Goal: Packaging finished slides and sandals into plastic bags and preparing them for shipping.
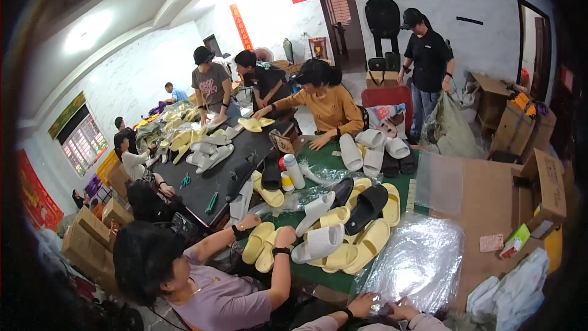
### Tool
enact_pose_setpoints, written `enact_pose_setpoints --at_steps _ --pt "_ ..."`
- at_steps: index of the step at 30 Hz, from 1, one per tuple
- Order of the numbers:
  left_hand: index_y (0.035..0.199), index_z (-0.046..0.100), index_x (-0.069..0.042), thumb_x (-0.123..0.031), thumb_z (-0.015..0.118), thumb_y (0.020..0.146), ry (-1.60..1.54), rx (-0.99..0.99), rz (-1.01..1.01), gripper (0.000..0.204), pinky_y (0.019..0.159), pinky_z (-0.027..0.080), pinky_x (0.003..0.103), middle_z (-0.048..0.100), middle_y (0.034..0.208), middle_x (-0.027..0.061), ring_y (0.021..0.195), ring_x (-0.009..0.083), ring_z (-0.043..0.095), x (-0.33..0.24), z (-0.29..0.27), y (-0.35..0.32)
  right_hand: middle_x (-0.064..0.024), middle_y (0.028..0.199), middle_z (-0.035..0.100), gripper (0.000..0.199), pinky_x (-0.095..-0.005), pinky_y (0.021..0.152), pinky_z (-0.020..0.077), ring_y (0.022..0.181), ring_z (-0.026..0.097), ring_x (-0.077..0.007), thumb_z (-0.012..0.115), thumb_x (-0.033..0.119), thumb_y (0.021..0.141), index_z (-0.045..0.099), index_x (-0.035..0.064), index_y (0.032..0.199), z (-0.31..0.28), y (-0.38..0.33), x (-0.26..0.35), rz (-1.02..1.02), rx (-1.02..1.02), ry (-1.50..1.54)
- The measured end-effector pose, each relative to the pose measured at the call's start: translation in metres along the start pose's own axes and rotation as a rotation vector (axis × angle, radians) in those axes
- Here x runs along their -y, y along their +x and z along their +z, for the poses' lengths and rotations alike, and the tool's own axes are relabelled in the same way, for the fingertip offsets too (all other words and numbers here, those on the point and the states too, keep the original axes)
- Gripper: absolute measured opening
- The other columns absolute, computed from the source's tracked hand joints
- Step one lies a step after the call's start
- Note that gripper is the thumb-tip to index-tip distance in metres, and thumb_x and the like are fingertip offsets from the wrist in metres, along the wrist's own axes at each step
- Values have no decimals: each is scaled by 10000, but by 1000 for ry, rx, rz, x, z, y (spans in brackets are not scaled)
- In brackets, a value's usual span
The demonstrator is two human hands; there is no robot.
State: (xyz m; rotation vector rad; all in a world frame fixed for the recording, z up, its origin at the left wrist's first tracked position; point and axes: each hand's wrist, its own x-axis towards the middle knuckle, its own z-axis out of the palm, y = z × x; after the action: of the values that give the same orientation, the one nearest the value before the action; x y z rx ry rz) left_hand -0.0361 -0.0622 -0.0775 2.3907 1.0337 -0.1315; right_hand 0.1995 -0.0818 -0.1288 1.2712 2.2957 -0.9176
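Clear plastic bags (pixel 422 257) lie in a shiny flat stack on the table in front of me. At the near edge of the stack, my left hand (pixel 364 304) has its fingers closed on the plastic. A short way to the right, my right hand (pixel 402 311) also pinches the near edge. Beyond the bags and to the left sits a heap of yellow, white and black slippers, including a white slipper (pixel 318 244), a black slipper (pixel 366 209) and a yellow slipper (pixel 367 246). What lies below my hands is dark and hard to make out.
Left of me, a co-worker's hands hold a pair of yellow slippers (pixel 259 242). A white bottle (pixel 294 171) stands farther back. On the right are a pink phone (pixel 491 243), a cardboard box (pixel 545 187) and a white plastic bag (pixel 511 288). Several people work around the far table (pixel 208 178).
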Motion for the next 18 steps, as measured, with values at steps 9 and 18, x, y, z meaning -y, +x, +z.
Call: enact_pose_setpoints --at_steps 9,18 --pt "1351 301 -262 -260 506 806 -237 -288 -481 583 1006 217 558 172 1384 292 1266 472 195 -9 7 1 -518 1211 155 719 -477 922 386 1048 431 -567 508 445 789 156 282 1394 -37 -18 30 221 113 167" --pt "1290 381 -236 -367 517 804 -192 -233 -406 521 951 287 578 250 1353 298 1220 479 287 -16 14 4 -211 1072 563 444 -514 784 439 915 569 -400 519 400 774 493 258 1194 -52 -33 45 188 -108 102"
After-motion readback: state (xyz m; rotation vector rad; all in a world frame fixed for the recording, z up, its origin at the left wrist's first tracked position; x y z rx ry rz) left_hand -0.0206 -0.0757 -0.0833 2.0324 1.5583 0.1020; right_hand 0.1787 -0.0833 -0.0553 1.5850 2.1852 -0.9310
